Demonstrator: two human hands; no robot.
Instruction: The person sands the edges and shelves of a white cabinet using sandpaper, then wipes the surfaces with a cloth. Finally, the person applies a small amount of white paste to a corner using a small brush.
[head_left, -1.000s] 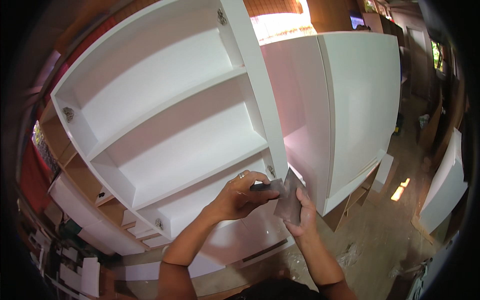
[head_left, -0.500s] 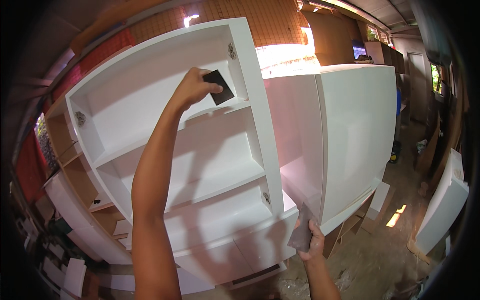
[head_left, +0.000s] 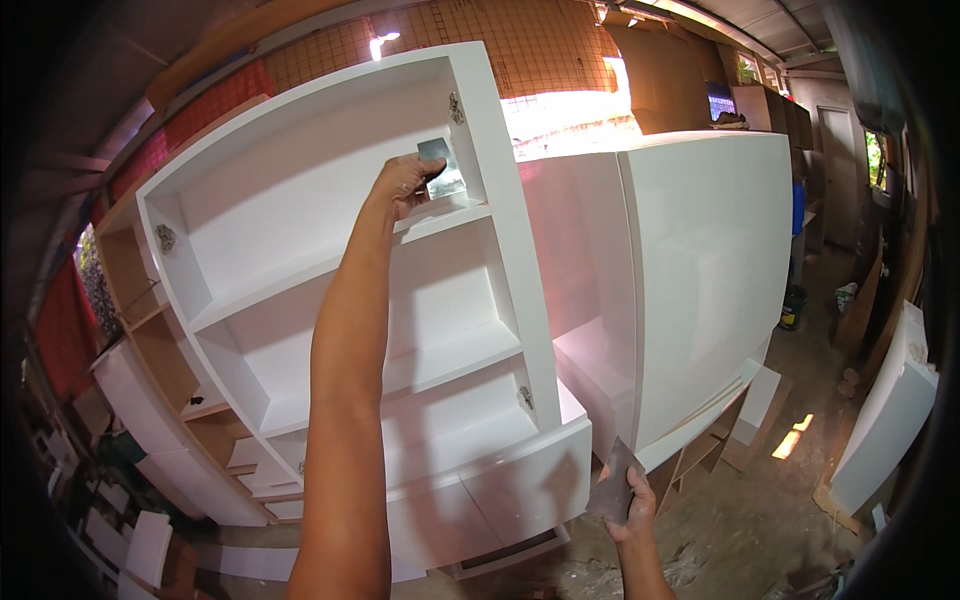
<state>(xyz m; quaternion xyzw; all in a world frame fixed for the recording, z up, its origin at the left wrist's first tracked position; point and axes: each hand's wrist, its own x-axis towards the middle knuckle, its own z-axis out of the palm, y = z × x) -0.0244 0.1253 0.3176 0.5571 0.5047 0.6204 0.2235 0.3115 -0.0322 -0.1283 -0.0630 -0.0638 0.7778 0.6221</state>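
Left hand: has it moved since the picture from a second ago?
Yes, the left hand has gone up the cabinet, from its lowest open compartment to the right part of its top compartment.

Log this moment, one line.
left hand: holding thin sheet | at: top compartment, white cabinet | right hand: holding grey plate

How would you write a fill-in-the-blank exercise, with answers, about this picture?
The left hand holds a shiny plate at the ____ compartment of the cabinet.
Above or below: in the picture, the right hand, with a dull plate, is ____ the left hand.
The cabinet's colour is ____.

Missing words: top; below; white.
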